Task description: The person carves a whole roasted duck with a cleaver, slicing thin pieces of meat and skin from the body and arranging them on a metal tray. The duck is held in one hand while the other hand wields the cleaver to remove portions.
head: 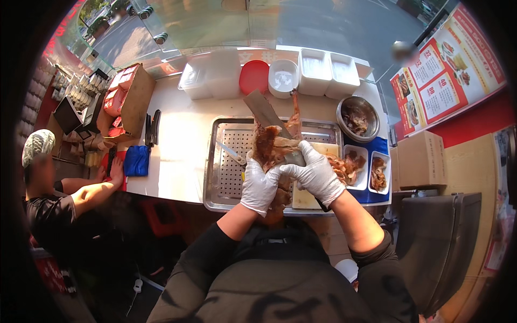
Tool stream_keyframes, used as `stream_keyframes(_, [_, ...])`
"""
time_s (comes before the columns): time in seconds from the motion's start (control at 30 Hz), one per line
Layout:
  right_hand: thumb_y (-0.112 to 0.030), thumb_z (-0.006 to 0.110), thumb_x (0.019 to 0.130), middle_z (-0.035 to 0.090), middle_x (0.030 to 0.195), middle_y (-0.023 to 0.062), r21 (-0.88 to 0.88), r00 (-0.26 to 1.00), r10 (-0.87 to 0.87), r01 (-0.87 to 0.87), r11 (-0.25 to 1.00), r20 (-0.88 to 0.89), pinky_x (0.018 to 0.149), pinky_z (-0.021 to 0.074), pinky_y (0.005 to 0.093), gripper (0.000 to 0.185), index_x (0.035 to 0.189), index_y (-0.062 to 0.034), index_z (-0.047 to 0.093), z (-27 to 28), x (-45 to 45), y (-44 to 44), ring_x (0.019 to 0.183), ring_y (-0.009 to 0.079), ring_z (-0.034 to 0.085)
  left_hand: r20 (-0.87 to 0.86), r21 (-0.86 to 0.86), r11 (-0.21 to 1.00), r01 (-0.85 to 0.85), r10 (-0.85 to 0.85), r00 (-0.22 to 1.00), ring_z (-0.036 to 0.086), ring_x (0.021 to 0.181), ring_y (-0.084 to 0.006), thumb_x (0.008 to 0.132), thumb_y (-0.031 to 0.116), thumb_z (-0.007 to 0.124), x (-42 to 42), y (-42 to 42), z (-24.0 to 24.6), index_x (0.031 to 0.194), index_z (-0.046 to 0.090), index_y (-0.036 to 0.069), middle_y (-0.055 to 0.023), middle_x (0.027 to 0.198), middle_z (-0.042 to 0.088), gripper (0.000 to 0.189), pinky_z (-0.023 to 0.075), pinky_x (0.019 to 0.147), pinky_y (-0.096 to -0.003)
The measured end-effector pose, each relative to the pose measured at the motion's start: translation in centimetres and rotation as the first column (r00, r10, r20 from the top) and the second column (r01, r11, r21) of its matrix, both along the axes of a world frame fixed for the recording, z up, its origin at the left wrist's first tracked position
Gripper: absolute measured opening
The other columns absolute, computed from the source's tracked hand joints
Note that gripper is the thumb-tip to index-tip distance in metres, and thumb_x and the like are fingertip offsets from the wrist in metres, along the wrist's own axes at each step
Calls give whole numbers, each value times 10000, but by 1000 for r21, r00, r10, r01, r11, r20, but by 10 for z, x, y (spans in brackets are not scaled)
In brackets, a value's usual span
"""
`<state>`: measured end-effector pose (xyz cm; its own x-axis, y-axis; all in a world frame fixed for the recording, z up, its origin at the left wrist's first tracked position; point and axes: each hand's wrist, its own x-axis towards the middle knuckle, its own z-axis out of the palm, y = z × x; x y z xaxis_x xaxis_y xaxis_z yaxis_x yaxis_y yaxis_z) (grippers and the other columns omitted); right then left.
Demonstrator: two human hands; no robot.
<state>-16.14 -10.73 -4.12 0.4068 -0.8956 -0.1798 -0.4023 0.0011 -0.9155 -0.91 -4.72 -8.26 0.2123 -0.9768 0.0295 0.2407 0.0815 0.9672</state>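
My left hand [260,183], in a white glove, grips a piece of browned cooked poultry [268,147] with a long leg reaching up and right. My right hand [317,171], gloved too, is closed around the lower end of a broad-bladed knife [264,111]; its handle is mostly hidden, and its thumb also touches the meat. The blade lies slanted against the poultry. Both hands are above a perforated steel tray [230,177] and the edge of a pale cutting board [303,200]. A second blade [230,152] lies in the tray, left of the meat.
Cut meat fills two white trays [365,183] [388,189] on a blue cloth, below a steel bowl of meat [357,119]. Plastic containers [315,66] line the back. Knives [152,127] and a blue cloth [136,160] lie left, near a co-worker's hands [116,171].
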Motion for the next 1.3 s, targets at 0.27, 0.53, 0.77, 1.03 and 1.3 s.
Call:
stream_keyframes(0.27, [-539, 815, 830, 775, 927, 177, -85, 946, -278, 294, 952, 165, 765, 598, 396, 595, 1137, -42, 706, -19, 10, -6, 898, 326, 769, 298, -69, 997, 38, -16, 955, 566, 1297, -239, 965, -65, 532, -29, -14, -12, 1467, 358, 29, -155, 1419, 535, 540, 458, 1102, -356])
stream_keyframes(0.53, [-357, 821, 891, 763, 826, 113, -184, 949, -261, 292, 938, 176, 682, 562, 327, 376, 1069, -36, 740, -14, -16, 3, 753, 164, 737, 398, 142, 979, 145, -191, 897, 546, 1325, -250, 961, -5, 580, -34, -28, -9, 1506, 313, -12, -178, 1424, 538, 607, 434, 1118, -368])
stream_keyframes(0.77, [-373, 827, 887, 686, 774, 26, 116, 830, -451, 439, 891, 327, 485, 461, 246, 448, 1129, -19, 701, -34, -113, 9, 544, 76, 580, 260, 330, 943, -33, -57, 964, 618, 1182, -217, 935, 136, 695, -1, -37, -21, 1479, 405, -38, -128, 1346, 605, 641, 529, 996, -344])
stream_keyframes(1.03, [-548, 478, 1061, 660, 799, 91, 372, 617, -785, 742, 558, -54, 425, 521, 278, 579, 1132, -9, 678, -137, -239, 13, 538, 161, 621, 182, 359, 932, -49, -19, 983, 623, 1181, -214, 930, 77, 687, 6, -25, -13, 1495, 398, -9, -116, 1352, 604, 641, 524, 1007, -339])
stream_keyframes(1.3, [-421, 603, 1000, 738, 806, 101, 157, 619, -768, 785, 599, -163, 567, 540, 321, 439, 951, 1, 714, -173, -241, 11, 547, 172, 653, 160, 338, 940, -34, -22, 987, 638, 1134, -188, 933, 97, 715, 6, -17, -19, 1412, 475, -66, -122, 1305, 636, 560, 532, 980, -331])
